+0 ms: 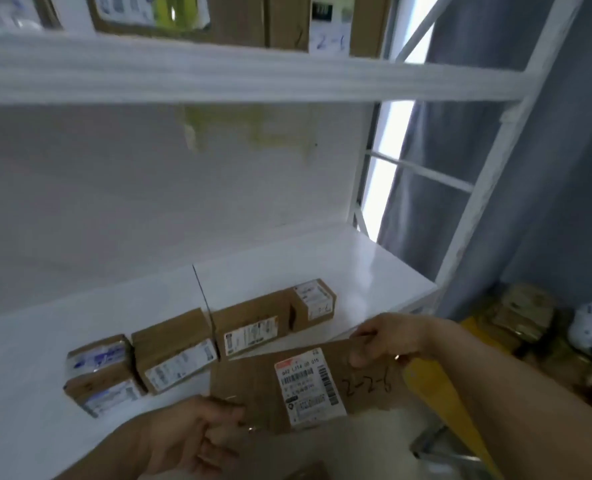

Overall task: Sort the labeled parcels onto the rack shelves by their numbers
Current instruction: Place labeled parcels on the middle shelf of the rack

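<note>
I hold a flat brown cardboard parcel (253, 382) with a white shipping label and "2-2-6" handwritten on it, low in the view over the front of the white shelf (322, 258). My left hand (197, 434) grips its near left corner. My right hand (384, 341) pinches its far right corner, thumb on top. A row of several small brown labeled boxes (177, 348) stands on the shelf just behind the parcel, the rightmost one (313, 303) also marked with a number.
Above, an upper white shelf (218, 77) carries more cardboard boxes, one marked "2-2-1" (329, 43). The rack's white post (488, 174) and a grey curtain (547, 133) stand to the right. Loose parcels (523, 313) and a yellow cart (436, 396) sit at lower right.
</note>
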`<state>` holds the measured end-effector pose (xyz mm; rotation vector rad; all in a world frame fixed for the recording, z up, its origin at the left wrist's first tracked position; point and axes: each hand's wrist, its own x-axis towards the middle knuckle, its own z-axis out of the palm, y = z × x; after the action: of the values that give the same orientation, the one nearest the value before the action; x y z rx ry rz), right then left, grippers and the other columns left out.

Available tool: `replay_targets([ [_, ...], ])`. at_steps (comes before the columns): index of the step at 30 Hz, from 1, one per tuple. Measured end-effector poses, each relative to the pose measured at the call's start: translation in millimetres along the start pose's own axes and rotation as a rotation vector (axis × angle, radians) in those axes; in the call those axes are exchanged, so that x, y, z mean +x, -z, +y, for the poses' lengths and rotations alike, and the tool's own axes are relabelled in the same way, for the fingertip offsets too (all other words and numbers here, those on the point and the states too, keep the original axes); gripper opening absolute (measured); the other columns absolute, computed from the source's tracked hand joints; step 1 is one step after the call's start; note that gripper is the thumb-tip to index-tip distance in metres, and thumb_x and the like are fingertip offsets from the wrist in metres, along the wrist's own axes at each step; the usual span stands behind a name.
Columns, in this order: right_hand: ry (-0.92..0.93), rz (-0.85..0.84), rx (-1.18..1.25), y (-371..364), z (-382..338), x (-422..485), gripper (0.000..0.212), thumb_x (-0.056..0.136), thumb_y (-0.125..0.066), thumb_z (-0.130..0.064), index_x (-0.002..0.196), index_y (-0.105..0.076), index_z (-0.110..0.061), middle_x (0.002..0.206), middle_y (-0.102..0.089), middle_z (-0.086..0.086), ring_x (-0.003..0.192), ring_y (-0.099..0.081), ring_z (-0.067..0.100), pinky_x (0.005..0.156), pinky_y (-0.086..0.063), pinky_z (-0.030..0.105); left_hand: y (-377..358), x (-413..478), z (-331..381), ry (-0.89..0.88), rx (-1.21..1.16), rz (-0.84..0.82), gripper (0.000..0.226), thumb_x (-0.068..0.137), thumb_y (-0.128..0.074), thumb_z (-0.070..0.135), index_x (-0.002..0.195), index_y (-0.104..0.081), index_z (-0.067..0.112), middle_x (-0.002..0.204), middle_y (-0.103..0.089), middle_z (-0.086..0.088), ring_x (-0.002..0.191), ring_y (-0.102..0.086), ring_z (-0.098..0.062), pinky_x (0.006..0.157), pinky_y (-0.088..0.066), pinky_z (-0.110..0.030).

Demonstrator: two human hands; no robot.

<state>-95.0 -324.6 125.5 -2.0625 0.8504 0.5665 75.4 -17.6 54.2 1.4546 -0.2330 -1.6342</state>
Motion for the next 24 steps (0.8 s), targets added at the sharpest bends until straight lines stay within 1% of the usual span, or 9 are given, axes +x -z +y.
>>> replay_targets([
  [2, 0.046, 0.114, 0.095, 32.5, -18.2, -46.2, 0.048, 0.066, -0.087, -0.049, 0.104, -0.071, -0.024, 0.099, -0.077, 0.000, 0.093, -0.074, 0.020, 0.089, -0.059, 0.040, -23.0, -30.3, 36.3, -0.010, -0.094, 0.021, 0.039, 0.060, -0.092, 0.023, 0.094, -0.080, 0.009, 0.080, -0.058, -0.020, 0.077, -0.051, -0.033, 0.075, -0.045, -0.040],
  [4, 0.081, 0.212, 0.151, 64.0, -35.0, -89.8, 0.038, 0.073, -0.083, -0.049, 0.096, -0.072, -0.021, 0.091, -0.077, 0.000, 0.085, -0.075, 0.018, 0.083, -0.061, 0.033, -48.3, -61.9, 73.8, 0.011, -0.056, 0.009, 0.052, 0.065, -0.084, 0.039, 0.102, -0.077, 0.002, 0.090, -0.062, -0.023, 0.078, -0.055, -0.035, 0.074, -0.046, -0.040],
  [5, 0.089, 0.246, 0.162, 79.1, -42.0, -109.5, 0.040, 0.073, -0.082, -0.052, 0.096, -0.072, -0.020, 0.089, -0.077, 0.000, 0.083, -0.075, 0.018, 0.081, -0.060, 0.033, -60.3, -76.7, 92.3, 0.017, -0.004, 0.014, 0.061, 0.068, -0.080, 0.046, 0.110, -0.074, 0.002, 0.097, -0.066, -0.024, 0.081, -0.059, -0.037, 0.077, -0.050, -0.041],
  [7, 0.091, 0.275, 0.148, 105.7, -50.9, -141.7, 0.055, 0.069, -0.080, -0.060, 0.101, -0.073, -0.017, 0.090, -0.078, 0.001, 0.085, -0.076, 0.019, 0.085, -0.060, 0.037, -83.6, -103.7, 123.2, 0.004, 0.091, 0.023, 0.081, 0.067, -0.080, 0.059, 0.127, -0.065, 0.006, 0.094, -0.070, -0.020, 0.077, -0.064, -0.037, 0.072, -0.052, -0.036],
  [9, 0.076, 0.276, 0.144, 129.5, -55.1, -169.1, 0.063, 0.066, -0.081, -0.063, 0.106, -0.073, -0.015, 0.093, -0.078, 0.002, 0.087, -0.075, 0.020, 0.087, -0.060, 0.040, -107.2, -127.6, 145.3, 0.001, 0.169, 0.047, 0.095, 0.055, -0.077, 0.069, 0.128, -0.065, 0.010, 0.093, -0.072, -0.017, 0.078, -0.067, -0.037, 0.073, -0.052, -0.035],
  [14, 0.089, 0.305, 0.176, 171.3, -61.6, -221.9, 0.083, 0.048, -0.088, -0.066, 0.107, -0.073, -0.008, 0.095, -0.078, 0.007, 0.091, -0.075, 0.026, 0.090, -0.058, 0.044, -156.3, -173.2, 176.2, -0.123, 0.343, 0.107, 0.094, 0.056, -0.071, 0.077, 0.126, -0.067, 0.015, 0.118, -0.068, -0.016, 0.087, -0.069, -0.038, 0.091, -0.049, -0.049],
  [20, 0.232, 0.457, 0.323, 190.8, -82.7, -272.5, 0.054, 0.074, -0.083, -0.044, 0.107, -0.072, -0.003, 0.094, -0.078, 0.012, 0.089, -0.075, 0.028, 0.081, -0.061, 0.038, -185.2, -218.6, 216.3, -0.245, 0.467, 0.123, 0.113, 0.043, -0.078, 0.078, 0.135, -0.055, 0.016, 0.123, -0.066, -0.022, 0.108, -0.065, -0.045, 0.099, -0.048, -0.055],
  [23, 0.340, 0.567, 0.417, 193.7, -96.1, -294.6, 0.036, 0.083, -0.077, -0.035, 0.108, -0.072, -0.009, 0.092, -0.078, 0.006, 0.084, -0.075, 0.021, 0.068, -0.059, 0.029, -195.8, -243.6, 237.5, -0.329, 0.533, 0.130, 0.120, 0.034, -0.080, 0.079, 0.134, -0.053, 0.018, 0.120, -0.067, -0.024, 0.105, -0.066, -0.045, 0.101, -0.046, -0.057],
  [24, 0.385, 0.603, 0.449, 196.0, -100.0, -300.1, 0.033, 0.085, -0.076, -0.032, 0.110, -0.071, -0.011, 0.093, -0.078, 0.004, 0.084, -0.075, 0.020, 0.068, -0.059, 0.029, -200.1, -252.4, 245.4, -0.369, 0.557, 0.147, 0.122, 0.032, -0.080, 0.080, 0.134, -0.052, 0.018, 0.120, -0.067, -0.024, 0.103, -0.067, -0.045, 0.100, -0.047, -0.057],
])
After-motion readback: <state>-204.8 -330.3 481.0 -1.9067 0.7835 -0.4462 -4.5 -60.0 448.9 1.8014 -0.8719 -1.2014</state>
